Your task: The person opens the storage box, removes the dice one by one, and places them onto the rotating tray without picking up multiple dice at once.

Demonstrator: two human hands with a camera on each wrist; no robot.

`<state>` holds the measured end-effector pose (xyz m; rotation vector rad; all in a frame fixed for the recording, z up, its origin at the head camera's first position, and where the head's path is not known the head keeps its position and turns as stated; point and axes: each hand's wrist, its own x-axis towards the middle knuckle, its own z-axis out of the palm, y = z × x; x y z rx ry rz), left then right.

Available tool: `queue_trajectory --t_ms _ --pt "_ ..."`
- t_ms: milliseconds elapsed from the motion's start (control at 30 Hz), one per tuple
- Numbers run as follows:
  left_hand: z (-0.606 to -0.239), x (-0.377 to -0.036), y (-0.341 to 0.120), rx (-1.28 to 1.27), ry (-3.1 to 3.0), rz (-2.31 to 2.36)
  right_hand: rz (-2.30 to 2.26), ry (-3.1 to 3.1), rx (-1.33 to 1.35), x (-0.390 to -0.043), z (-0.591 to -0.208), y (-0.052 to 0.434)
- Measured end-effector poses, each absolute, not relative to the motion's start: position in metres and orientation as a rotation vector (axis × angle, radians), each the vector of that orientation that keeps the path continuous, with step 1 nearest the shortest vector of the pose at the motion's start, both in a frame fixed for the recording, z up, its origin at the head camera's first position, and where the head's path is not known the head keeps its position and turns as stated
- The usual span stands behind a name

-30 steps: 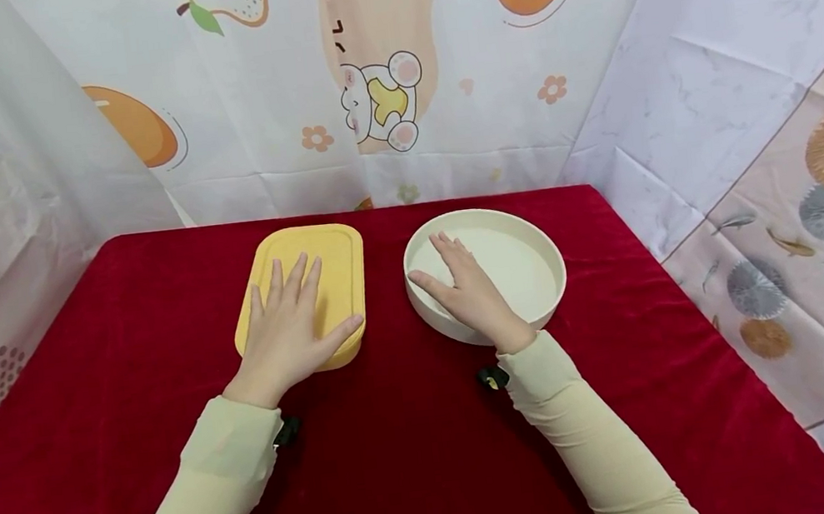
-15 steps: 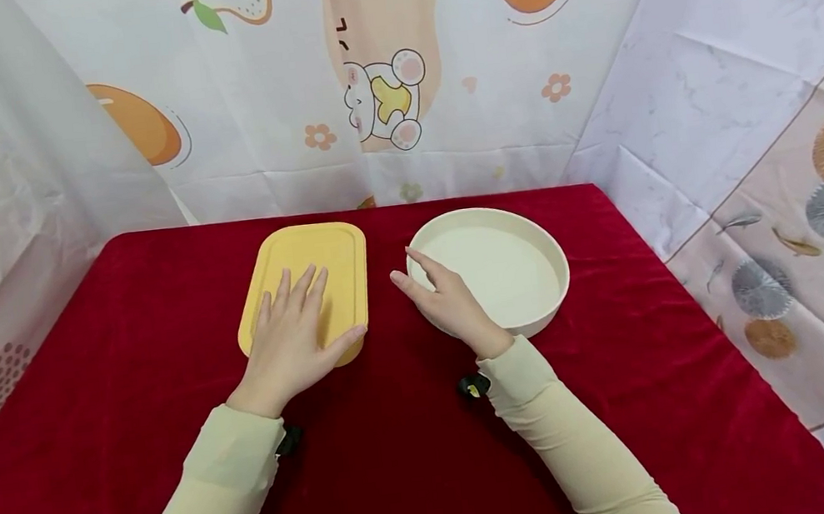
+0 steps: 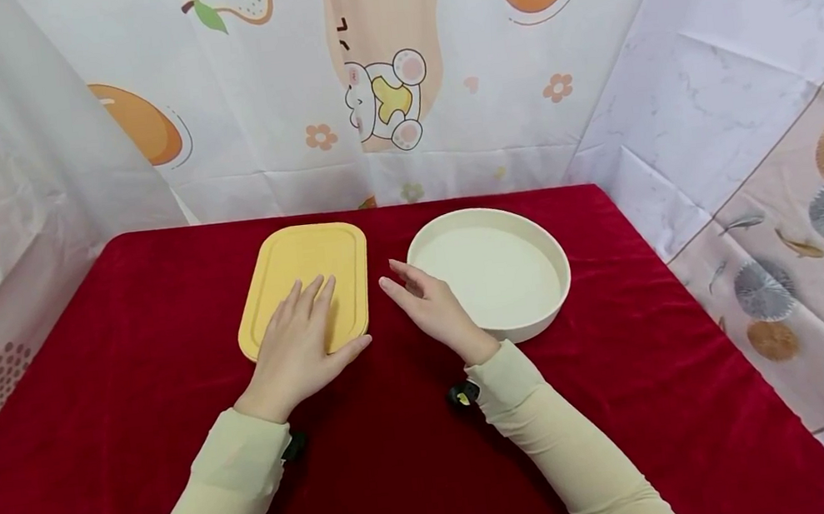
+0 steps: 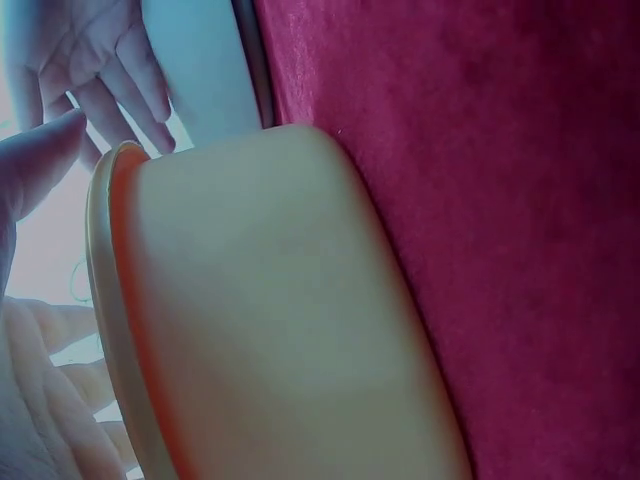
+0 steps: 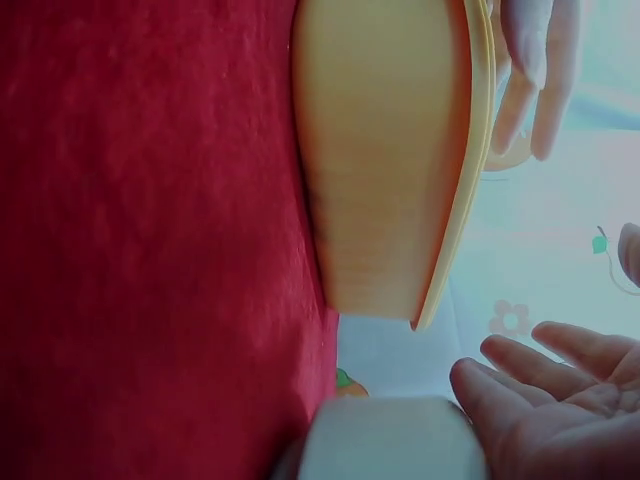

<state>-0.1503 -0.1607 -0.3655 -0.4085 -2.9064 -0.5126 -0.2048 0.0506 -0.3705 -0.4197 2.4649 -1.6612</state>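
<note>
A yellow rectangular box with a fitted lid point(image 3: 310, 255) sits at the back left of the table. Over the near part of its lid is my left hand point(image 3: 297, 349), fingers straight and thumb out beyond the right corner. Whether the fingertips touch the lid, I cannot tell. The box's smooth side point(image 4: 270, 300) fills much of the left wrist view. To the right stands a shallow round cream-white tray point(image 3: 507, 272) with nothing in it. My right hand point(image 3: 436, 309) is by its left rim, fingers relaxed, holding nothing. In the right wrist view, the palm point(image 5: 600, 410) faces the box.
Dark red velvet cloth point(image 3: 373, 462) covers the table. Behind it hangs a white curtain point(image 3: 255, 123) printed with fruit and a cartoon animal. Another patterned curtain point(image 3: 781, 252) hangs on the right. A small black device point(image 3: 464, 394) is on the right wrist.
My right hand has moved left and nearer to me, from over the round tray to its left rim. My left hand has drawn slightly back along the lid. Box and tray stay put.
</note>
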Motion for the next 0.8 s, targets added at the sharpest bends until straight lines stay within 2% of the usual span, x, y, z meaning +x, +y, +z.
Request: queue_trajectory --t_ms 800 --pt "-0.373 -0.148 -0.162 -0.495 -2.870 -0.374 -1.783 2.159 -0.295 -0.202 -0.390 0.033"
